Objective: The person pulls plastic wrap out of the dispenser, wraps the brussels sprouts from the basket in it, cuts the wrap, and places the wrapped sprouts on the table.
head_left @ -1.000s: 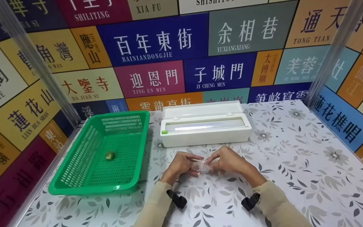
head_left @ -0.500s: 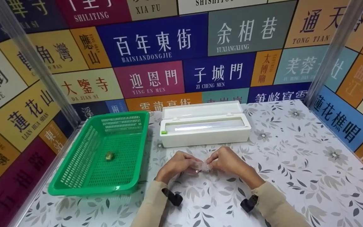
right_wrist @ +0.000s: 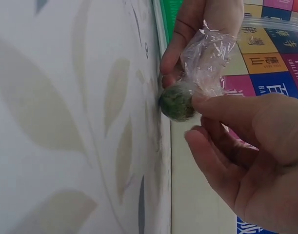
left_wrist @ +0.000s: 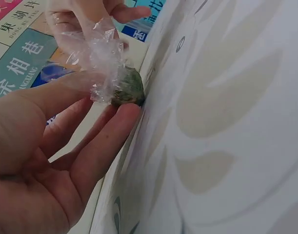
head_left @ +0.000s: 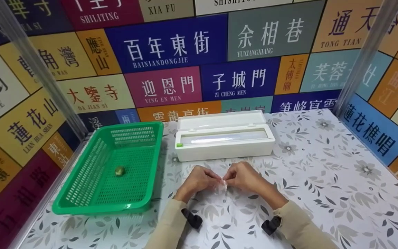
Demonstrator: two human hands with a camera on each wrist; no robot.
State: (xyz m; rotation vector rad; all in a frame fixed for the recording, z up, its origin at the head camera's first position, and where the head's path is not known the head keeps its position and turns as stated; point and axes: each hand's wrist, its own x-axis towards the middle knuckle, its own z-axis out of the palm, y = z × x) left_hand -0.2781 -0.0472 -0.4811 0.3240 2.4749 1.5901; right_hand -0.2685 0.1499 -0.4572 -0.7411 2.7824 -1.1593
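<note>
A small green ball wrapped in clear cling film rests against the flowered table between both hands. In the head view my left hand and right hand meet fingertip to fingertip over the crumpled film. The left thumb and fingers pinch the film beside the ball. The right thumb and fingers pinch the bunched film just above the ball. In the head view the ball itself is hidden by film and fingers.
A green mesh basket stands to the left, with another small green ball inside. A white cling film dispenser box with its lid open lies just behind the hands. Patterned walls close in the table at the back and both sides.
Both hands have drawn closer together and a little away from me. The film between them is bunched tighter, so less of it shows.
</note>
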